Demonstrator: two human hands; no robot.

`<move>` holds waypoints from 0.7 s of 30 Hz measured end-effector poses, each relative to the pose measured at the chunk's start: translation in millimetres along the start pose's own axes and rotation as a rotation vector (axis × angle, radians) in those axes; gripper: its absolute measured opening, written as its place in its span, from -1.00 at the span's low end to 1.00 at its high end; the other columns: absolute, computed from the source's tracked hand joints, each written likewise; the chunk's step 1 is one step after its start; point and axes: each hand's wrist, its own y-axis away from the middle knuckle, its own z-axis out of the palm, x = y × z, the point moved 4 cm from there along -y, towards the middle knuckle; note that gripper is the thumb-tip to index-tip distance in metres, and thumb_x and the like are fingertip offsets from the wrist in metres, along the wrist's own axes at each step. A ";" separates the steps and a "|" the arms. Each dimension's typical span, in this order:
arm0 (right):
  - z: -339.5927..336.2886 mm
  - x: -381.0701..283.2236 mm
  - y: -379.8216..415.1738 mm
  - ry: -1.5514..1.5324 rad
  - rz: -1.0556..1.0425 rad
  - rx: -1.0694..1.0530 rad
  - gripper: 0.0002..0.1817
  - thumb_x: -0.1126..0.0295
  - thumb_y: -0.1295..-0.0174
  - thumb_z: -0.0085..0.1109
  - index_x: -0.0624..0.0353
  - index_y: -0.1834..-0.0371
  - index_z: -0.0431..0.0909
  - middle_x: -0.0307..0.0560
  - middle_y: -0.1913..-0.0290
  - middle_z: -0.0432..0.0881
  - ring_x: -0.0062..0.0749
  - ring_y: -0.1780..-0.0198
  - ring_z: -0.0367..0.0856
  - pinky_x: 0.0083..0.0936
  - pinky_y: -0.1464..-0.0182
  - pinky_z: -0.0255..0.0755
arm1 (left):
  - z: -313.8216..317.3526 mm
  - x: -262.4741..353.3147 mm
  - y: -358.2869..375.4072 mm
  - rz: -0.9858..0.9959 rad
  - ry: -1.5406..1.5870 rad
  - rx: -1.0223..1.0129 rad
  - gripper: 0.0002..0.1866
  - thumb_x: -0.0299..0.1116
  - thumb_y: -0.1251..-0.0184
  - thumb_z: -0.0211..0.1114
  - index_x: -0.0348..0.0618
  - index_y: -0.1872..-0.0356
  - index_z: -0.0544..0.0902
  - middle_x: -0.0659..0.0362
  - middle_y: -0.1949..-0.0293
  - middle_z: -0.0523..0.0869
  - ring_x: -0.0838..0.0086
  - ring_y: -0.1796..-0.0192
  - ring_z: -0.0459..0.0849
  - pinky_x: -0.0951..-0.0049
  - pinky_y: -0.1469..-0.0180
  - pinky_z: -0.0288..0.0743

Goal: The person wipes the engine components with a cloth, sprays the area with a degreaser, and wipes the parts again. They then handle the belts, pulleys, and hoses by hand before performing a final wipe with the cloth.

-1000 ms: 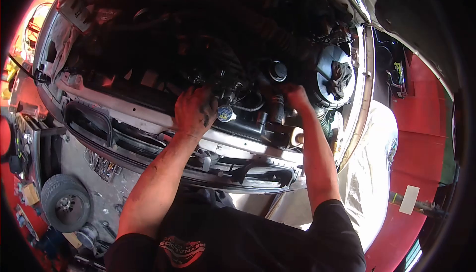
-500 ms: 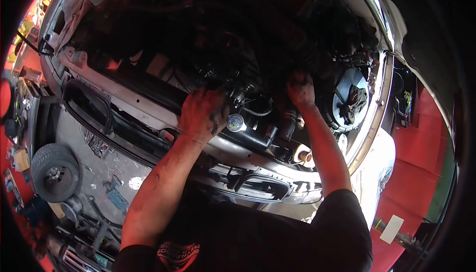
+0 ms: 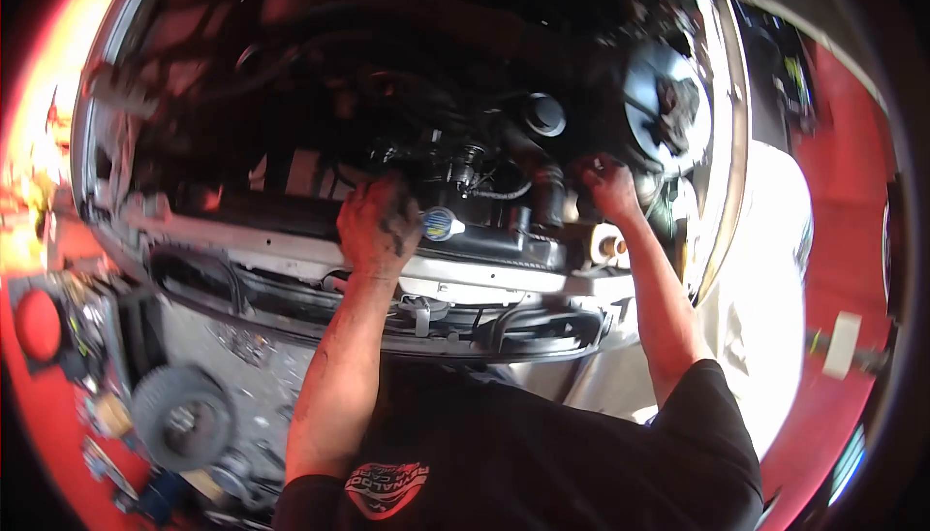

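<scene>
My left hand point(image 3: 376, 226), smudged black, is at the radiator's top edge, just left of the radiator cap point(image 3: 438, 225) with its blue-and-yellow label. Its fingers bend down into the dark engine bay, and their tips are hidden. On the right, my right hand point(image 3: 610, 187) is closed, with its fingers curled in the shade beside a black radiator hose point(image 3: 549, 197); whatever they grip is too dark to name. Below that hand is a tan filler neck point(image 3: 610, 246). Between and beyond my hands show metal fittings point(image 3: 467, 172) and a round dark cap point(image 3: 544, 114).
A dark rag point(image 3: 675, 109) lies on a round pale-blue lid point(image 3: 639, 95) at the right of the bay. The front crossmember point(image 3: 281, 245) runs between my body and the engine. A tyre point(image 3: 182, 420) and scattered parts lie on the floor at lower left.
My view has shifted, so the car front appears turned and lower floor items sit further right. The right hand has come nearer the filler neck, uncovering the round dark cap. The left hand stays by the radiator cap.
</scene>
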 end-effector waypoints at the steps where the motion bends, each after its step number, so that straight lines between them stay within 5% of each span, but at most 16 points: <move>1: -8.8 8.3 22.6 -0.212 0.038 0.218 -0.70 0.25 -0.34 0.27 0.11 -0.06 0.71 0.06 0.15 0.83 -0.22 0.19 0.81 -0.28 0.18 0.60 | -3.5 3.6 0.0 -0.008 0.029 0.019 -0.74 -0.38 -0.07 0.38 -0.08 0.16 0.72 0.10 0.26 0.78 0.10 0.08 0.74 0.08 0.01 0.65; 2: -18.9 -7.7 52.4 -0.552 0.252 0.305 -0.73 0.22 -0.41 0.29 0.14 -0.02 0.71 -0.03 0.18 0.82 -0.43 0.21 0.76 -0.45 0.18 0.58 | -5.6 6.0 -1.6 -0.015 0.056 0.039 -0.77 -0.41 -0.08 0.38 -0.08 0.19 0.73 0.10 0.27 0.78 0.09 0.07 0.74 0.11 -0.01 0.66; 4: -24.3 0.8 94.2 -0.780 0.250 0.540 -0.70 0.21 -0.45 0.28 0.17 -0.08 0.66 -0.12 0.16 0.78 -0.56 0.20 0.68 -0.59 0.17 0.56 | 5.6 -7.0 4.2 -0.044 0.225 0.062 -0.84 -0.43 -0.16 0.40 -0.11 0.21 0.74 0.09 0.20 0.78 0.13 0.05 0.76 0.19 -0.01 0.66; 5: -19.6 -9.7 107.7 -1.108 0.066 0.581 -0.63 0.22 -0.45 0.29 0.16 -0.20 0.57 -0.12 0.09 0.75 -0.54 0.14 0.66 -0.60 0.12 0.57 | 11.8 -15.5 1.9 -0.054 0.307 0.061 -0.87 -0.44 -0.20 0.41 -0.13 0.22 0.74 0.08 0.17 0.78 0.15 0.03 0.77 0.22 -0.01 0.66; 6: -14.6 -13.7 121.4 -1.035 0.072 0.589 -0.53 0.14 -0.46 0.26 0.14 -0.31 0.48 -0.06 -0.02 0.73 -0.44 0.02 0.70 -0.53 -0.01 0.61 | 14.0 -22.9 -3.6 -0.112 0.513 0.016 -0.79 -0.44 -0.38 0.38 -0.18 0.01 0.74 0.00 -0.04 0.76 0.26 -0.02 0.76 0.29 -0.06 0.65; 8: -8.7 -54.6 128.2 -1.127 -0.219 0.601 -0.36 -0.03 -0.48 0.16 0.09 -0.47 0.33 0.10 -0.22 0.63 -0.22 -0.21 0.65 -0.34 -0.26 0.51 | -16.0 57.6 -20.7 0.267 0.333 -0.001 -0.65 -0.41 -0.52 0.26 -0.29 -0.24 0.63 -0.02 -0.22 0.70 0.31 -0.11 0.72 0.27 -0.16 0.63; 10: 5.6 -89.7 121.5 -1.410 -0.166 0.347 -0.18 -0.07 -0.46 0.18 0.21 -0.59 0.16 0.24 -0.38 0.52 -0.02 -0.47 0.45 -0.22 -0.42 0.40 | -20.8 139.7 -16.2 0.269 0.345 -0.224 -0.55 -0.42 -0.54 0.24 -0.32 -0.37 0.51 0.00 -0.29 0.66 0.27 -0.20 0.69 0.27 -0.25 0.57; 12: 38.0 -128.8 114.3 -1.606 -0.314 0.000 -0.09 -0.27 -0.46 0.03 0.27 -0.60 0.17 0.34 -0.57 0.25 0.19 -0.60 0.22 -0.12 -0.58 0.16 | -13.2 144.0 -20.8 0.274 0.175 -0.424 -0.46 -0.39 -0.53 0.23 -0.28 -0.47 0.43 0.03 -0.39 0.57 0.23 -0.35 0.56 0.24 -0.40 0.42; 13: 30.9 -141.5 109.9 -1.581 -0.315 -0.006 -0.08 -0.31 -0.46 -0.02 0.26 -0.59 0.22 0.33 -0.62 0.17 0.22 -0.64 0.13 -0.03 -0.63 0.05 | -8.4 146.4 -26.2 0.277 0.101 -0.492 -0.46 -0.39 -0.52 0.24 -0.28 -0.46 0.44 0.02 -0.39 0.57 0.22 -0.35 0.56 0.24 -0.40 0.42; 14: 44.2 -145.7 94.5 -1.162 -0.416 0.003 -0.11 -0.31 -0.46 -0.06 0.25 -0.56 0.32 0.29 -0.64 0.13 0.20 -0.69 -0.01 0.15 -0.67 -0.20 | -1.6 153.5 -31.7 0.307 0.013 -0.550 -0.46 -0.39 -0.51 0.25 -0.29 -0.46 0.44 0.01 -0.39 0.57 0.20 -0.35 0.56 0.23 -0.41 0.42; 16: 21.0 -134.0 87.8 -0.766 -0.408 0.311 -0.19 -0.19 -0.50 -0.01 0.26 -0.56 0.30 0.33 -0.53 0.31 0.14 -0.60 0.21 0.17 -0.60 0.01 | 10.1 167.5 -44.6 0.431 -0.171 -0.583 -0.45 -0.39 -0.48 0.26 -0.29 -0.45 0.46 -0.01 -0.39 0.58 0.17 -0.36 0.56 0.21 -0.42 0.42; 18: -8.9 -123.4 68.9 -0.803 -0.428 0.763 -0.36 -0.07 -0.42 0.13 0.23 -0.34 0.53 0.21 -0.34 0.52 0.05 -0.40 0.43 0.06 -0.49 0.21 | 27.4 190.2 -59.1 0.649 -0.383 -0.571 -0.45 -0.39 -0.46 0.27 -0.29 -0.44 0.47 -0.03 -0.38 0.58 0.14 -0.36 0.56 0.20 -0.42 0.42; 21: -51.5 -99.6 42.8 -1.112 -0.372 1.113 -0.56 0.11 -0.28 0.30 0.16 -0.09 0.59 0.03 -0.04 0.63 -0.07 -0.10 0.57 -0.10 -0.22 0.41 | 76.9 218.3 -83.8 0.999 -0.670 -0.582 -0.44 -0.40 -0.42 0.28 -0.29 -0.42 0.48 -0.06 -0.38 0.59 0.09 -0.37 0.56 0.18 -0.44 0.41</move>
